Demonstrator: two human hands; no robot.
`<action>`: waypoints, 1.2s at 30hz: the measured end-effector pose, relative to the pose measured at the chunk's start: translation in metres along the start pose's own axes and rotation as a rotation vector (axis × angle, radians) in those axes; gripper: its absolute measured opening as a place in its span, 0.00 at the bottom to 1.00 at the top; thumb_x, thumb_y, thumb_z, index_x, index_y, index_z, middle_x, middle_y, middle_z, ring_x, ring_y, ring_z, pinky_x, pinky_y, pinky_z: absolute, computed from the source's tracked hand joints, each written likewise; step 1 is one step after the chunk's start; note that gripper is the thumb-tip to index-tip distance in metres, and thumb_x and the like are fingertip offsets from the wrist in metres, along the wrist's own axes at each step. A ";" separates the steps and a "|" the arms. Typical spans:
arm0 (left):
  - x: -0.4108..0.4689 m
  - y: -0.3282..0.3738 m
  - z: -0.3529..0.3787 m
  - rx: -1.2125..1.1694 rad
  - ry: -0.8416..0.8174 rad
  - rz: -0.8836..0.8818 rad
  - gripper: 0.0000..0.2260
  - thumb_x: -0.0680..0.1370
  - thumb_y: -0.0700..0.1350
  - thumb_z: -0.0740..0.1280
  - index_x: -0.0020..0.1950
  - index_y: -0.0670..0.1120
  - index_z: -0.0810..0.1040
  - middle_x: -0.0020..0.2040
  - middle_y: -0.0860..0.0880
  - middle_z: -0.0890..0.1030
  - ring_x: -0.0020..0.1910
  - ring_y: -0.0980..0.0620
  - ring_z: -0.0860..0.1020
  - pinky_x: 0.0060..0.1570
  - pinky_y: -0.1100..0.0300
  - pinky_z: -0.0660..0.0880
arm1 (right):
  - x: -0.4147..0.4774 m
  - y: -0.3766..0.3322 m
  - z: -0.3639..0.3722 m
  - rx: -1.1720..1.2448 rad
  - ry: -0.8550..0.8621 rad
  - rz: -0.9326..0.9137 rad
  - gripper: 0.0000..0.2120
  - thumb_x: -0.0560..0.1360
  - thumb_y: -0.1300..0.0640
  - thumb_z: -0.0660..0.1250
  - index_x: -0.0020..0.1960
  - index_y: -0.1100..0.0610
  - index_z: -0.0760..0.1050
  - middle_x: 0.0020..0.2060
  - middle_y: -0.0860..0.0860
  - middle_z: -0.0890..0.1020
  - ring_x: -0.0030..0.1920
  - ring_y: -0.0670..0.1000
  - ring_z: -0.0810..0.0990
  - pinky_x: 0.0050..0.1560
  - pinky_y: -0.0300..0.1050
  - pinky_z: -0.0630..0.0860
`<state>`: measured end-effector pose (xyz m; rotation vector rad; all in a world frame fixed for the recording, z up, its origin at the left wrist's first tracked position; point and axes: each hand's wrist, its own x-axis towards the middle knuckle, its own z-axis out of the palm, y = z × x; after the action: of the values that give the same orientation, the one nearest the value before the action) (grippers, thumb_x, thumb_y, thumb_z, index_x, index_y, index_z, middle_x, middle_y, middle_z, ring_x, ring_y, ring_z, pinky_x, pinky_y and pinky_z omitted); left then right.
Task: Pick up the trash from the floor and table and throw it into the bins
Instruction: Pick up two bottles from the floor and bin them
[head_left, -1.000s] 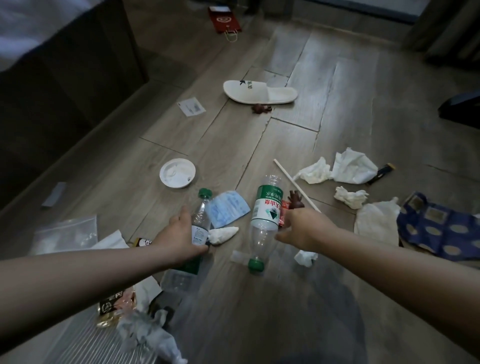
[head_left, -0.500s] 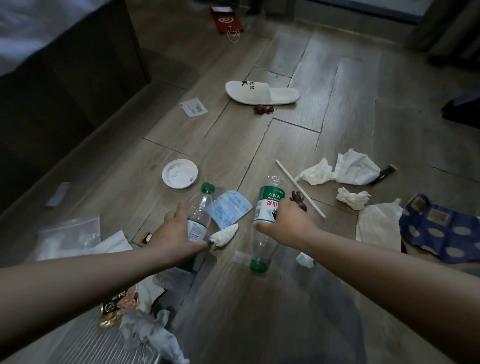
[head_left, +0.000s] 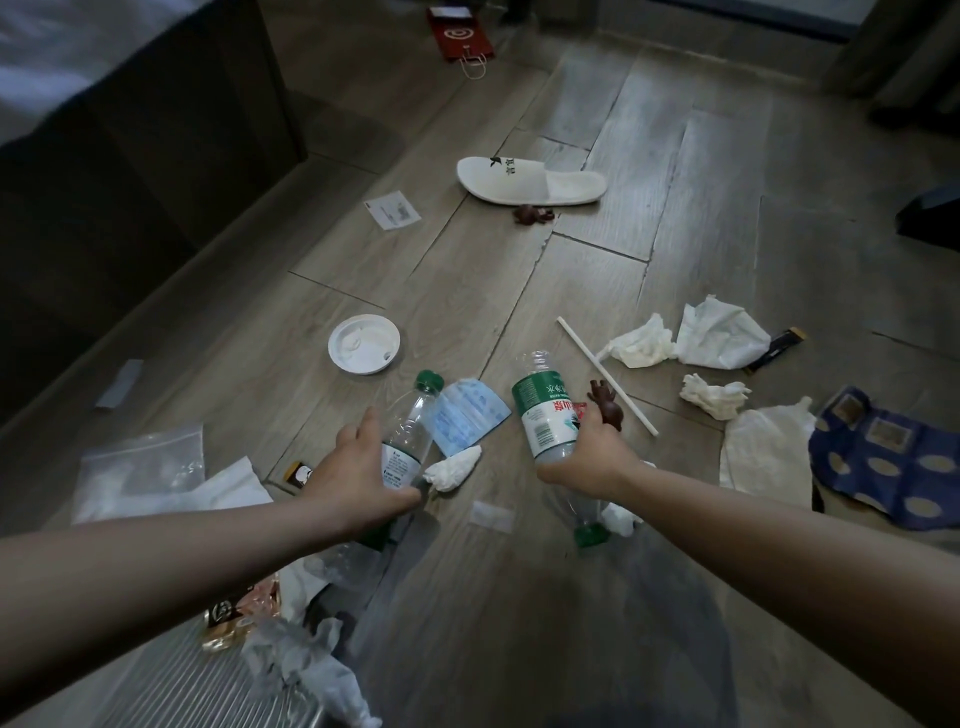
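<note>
Two bare arms out over a wood floor (head_left: 675, 171) full of trash.

Left hand (head_left: 358, 467) wrapped around the middle of a clear bottle with a green cap (head_left: 410, 431). Thumb on the far left side, the other fingers curled under and mostly hidden. Cap end pointing away and up, past the fingertips. A second see-through bottle just under this hand, blurry, hard to tell more.

Right hand (head_left: 587, 457) closed on a bottle with a green and white label (head_left: 543, 410). Open neck pointing up and away, no cap on it. Label side facing up, fingers on its right side and under it. A small brown toy (head_left: 605, 408) pinched in the same hand, sticking out above the fingers. Below this wrist, another green cap (head_left: 589, 535) low by the floor.

Between the two hands, a blue mask packet (head_left: 467, 421) and a white tissue ball (head_left: 452, 467) on the floor. Near the right hand, a white straw (head_left: 605, 374). Farther right, more crumpled tissues (head_left: 644, 343) and a blue cloth with dots (head_left: 883, 462). Farther off, a white lid (head_left: 363, 343) and a white slipper (head_left: 530, 182).
</note>
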<state>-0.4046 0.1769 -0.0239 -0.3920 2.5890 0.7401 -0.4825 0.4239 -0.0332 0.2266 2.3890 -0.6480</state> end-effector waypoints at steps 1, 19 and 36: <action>0.000 0.001 0.000 -0.008 -0.004 0.003 0.47 0.67 0.56 0.73 0.77 0.50 0.47 0.70 0.43 0.63 0.63 0.45 0.71 0.51 0.57 0.71 | -0.001 0.003 -0.002 0.004 -0.002 -0.006 0.54 0.63 0.47 0.76 0.77 0.54 0.46 0.63 0.56 0.72 0.59 0.55 0.76 0.59 0.53 0.77; -0.002 0.006 -0.002 -0.013 0.008 -0.008 0.47 0.66 0.55 0.74 0.76 0.50 0.50 0.71 0.44 0.63 0.63 0.46 0.71 0.54 0.56 0.71 | 0.001 0.008 0.001 -0.059 -0.072 -0.036 0.50 0.64 0.46 0.78 0.76 0.54 0.52 0.69 0.57 0.61 0.63 0.56 0.71 0.59 0.49 0.74; -0.002 0.007 -0.004 -0.008 0.031 0.001 0.48 0.66 0.56 0.74 0.77 0.52 0.48 0.72 0.45 0.62 0.65 0.45 0.70 0.51 0.58 0.68 | 0.002 0.013 0.000 -0.044 -0.045 -0.030 0.41 0.64 0.48 0.78 0.70 0.55 0.63 0.64 0.56 0.63 0.54 0.52 0.69 0.63 0.49 0.72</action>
<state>-0.4063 0.1804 -0.0168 -0.4073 2.6161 0.7511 -0.4800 0.4351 -0.0398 0.1561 2.3647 -0.6080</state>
